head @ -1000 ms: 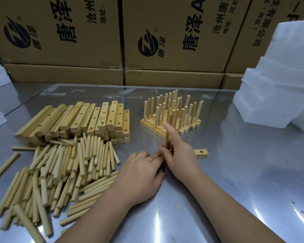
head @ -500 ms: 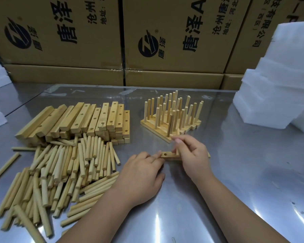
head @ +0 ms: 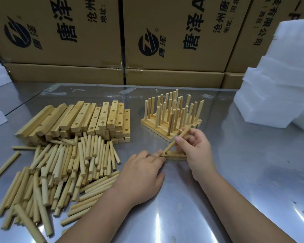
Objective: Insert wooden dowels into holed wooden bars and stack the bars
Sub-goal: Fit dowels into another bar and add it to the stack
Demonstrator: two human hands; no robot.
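A moment ago our right hand [head: 197,148] was flat over the bar [head: 174,155] with no dowel in it; now its fingers [head: 180,139] pinch a dowel [head: 178,140], tilted, its lower tip just at the open hole near the bar's left end. We judge that the dowel is about to be seated, not yet in. Our left hand [head: 142,174] has stayed put, fingers resting loosely on the surface and touching the bar's left end, steadying it without gripping anything. The bar lies flat near the middle of the surface, just in front of the stack of finished bars [head: 172,118] bristling with upright dowels. Loose dowels [head: 63,171] and empty bars [head: 88,118] lie toward the left edge. The cartons [head: 182,32] along the far edge carry a round logo and the characters 唐泽, with 沧州 in smaller print.
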